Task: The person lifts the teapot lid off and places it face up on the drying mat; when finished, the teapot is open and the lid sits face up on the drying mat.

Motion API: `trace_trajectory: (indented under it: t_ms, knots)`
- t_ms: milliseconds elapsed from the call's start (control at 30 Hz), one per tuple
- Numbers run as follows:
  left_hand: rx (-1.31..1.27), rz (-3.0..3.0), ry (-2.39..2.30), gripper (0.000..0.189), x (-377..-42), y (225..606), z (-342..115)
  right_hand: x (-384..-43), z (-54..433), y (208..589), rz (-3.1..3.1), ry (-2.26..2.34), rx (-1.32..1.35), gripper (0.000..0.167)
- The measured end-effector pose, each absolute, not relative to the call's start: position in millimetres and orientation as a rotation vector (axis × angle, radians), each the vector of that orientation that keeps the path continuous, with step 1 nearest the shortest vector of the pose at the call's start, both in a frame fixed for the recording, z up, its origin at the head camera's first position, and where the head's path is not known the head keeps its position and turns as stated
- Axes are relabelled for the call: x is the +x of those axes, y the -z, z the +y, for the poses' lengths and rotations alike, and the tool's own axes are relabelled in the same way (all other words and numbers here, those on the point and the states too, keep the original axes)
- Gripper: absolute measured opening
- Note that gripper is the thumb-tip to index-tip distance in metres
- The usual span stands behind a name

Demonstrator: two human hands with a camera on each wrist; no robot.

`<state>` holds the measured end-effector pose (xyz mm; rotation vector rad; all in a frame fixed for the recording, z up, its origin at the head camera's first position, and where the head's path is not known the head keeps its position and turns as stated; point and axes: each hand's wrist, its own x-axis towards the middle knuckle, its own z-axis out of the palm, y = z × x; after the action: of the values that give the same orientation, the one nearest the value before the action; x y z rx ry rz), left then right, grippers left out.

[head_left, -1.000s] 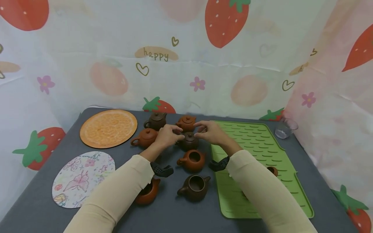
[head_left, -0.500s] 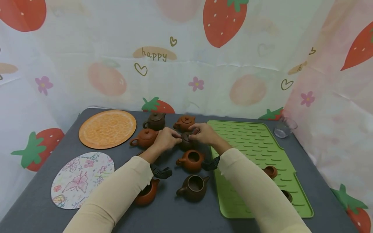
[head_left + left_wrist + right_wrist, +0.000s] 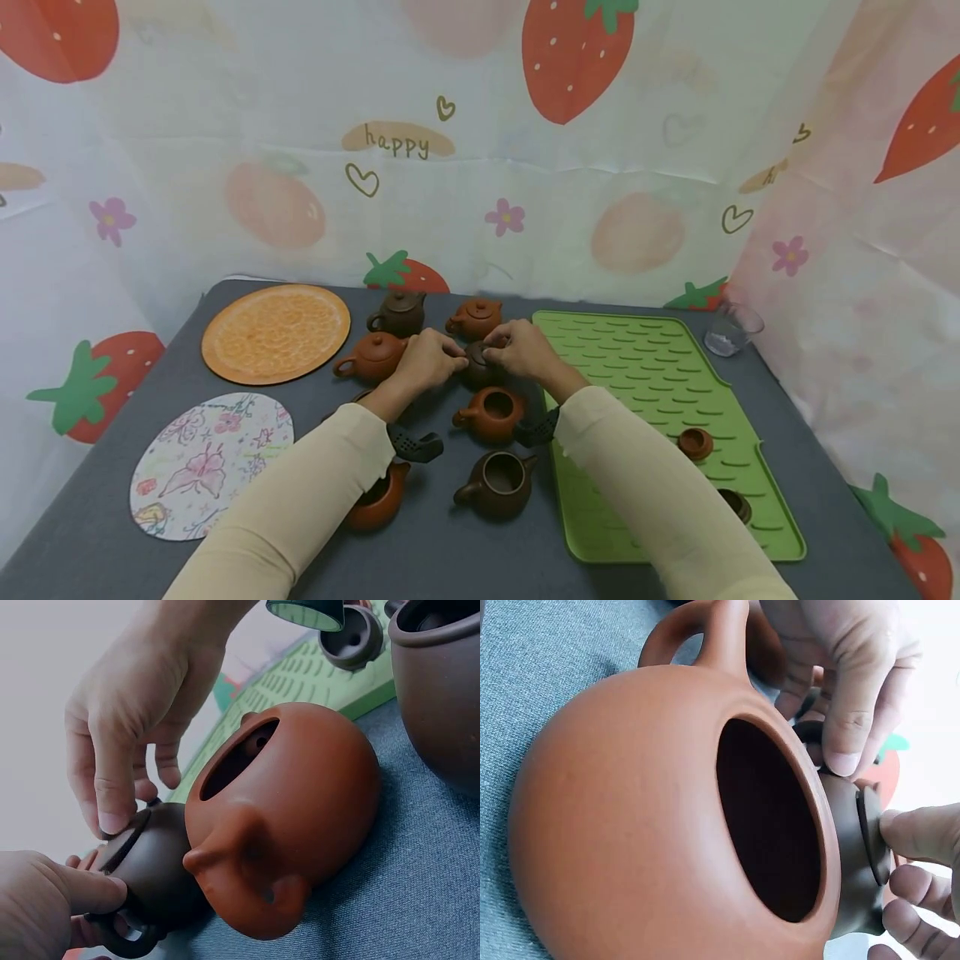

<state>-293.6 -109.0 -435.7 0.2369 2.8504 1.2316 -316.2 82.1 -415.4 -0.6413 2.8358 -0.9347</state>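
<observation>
1. Centrally, a small dark teapot stands on the grey-covered table, between the two hands and just beyond a lidless orange-brown teapot.
2. The left hand has its fingers bent and drawn close together, gripping the dark teapot on its handle side, thumb pressed against the body just above the handle.
3. The right hand holds the dark teapot's lid at its edge, thumb on one side and bent fingers on the other; the gap between them is about the lid's width. The lid is at the pot's mouth; whether it is fully seated, I cannot tell.
4. Farther back are three lidded teapots: a dark brown one, a reddish one near the left hand, and an orange one behind the dark teapot.
5. Nearer the person stands a lidless brown teapot.
6. On the right lies a green mat bearing two small round pieces, one partly behind the sleeve.
</observation>
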Motion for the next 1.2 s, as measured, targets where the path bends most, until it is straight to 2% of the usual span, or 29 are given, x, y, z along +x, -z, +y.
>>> trace_trajectory:
  t_ms: [167,433,733,800,967,1200]
  knots:
    - [0.236,2.85,-1.236,0.016,-295,438,-110,-316,84,416,2.859,1.014,-0.625,0.015]
    - [0.242,2.84,-1.241,0.015,-297,438,-112,-316,86,415,2.785,1.226,-0.459,0.013]
    - [0.24,2.85,-1.232,0.014,-297,438,-111,-315,90,419,2.379,1.693,-0.328,0.009]
    - [0.244,2.852,-1.231,0.015,-297,438,-111,-315,92,421,2.325,1.74,-0.305,0.015]
    - [0.259,2.847,-1.239,0.015,-296,439,-112,-316,94,423,2.279,1.78,-0.289,0.044]
    - [0.239,2.846,-1.239,0.016,-295,439,-111,-315,97,422,2.103,1.872,-0.29,0.04]
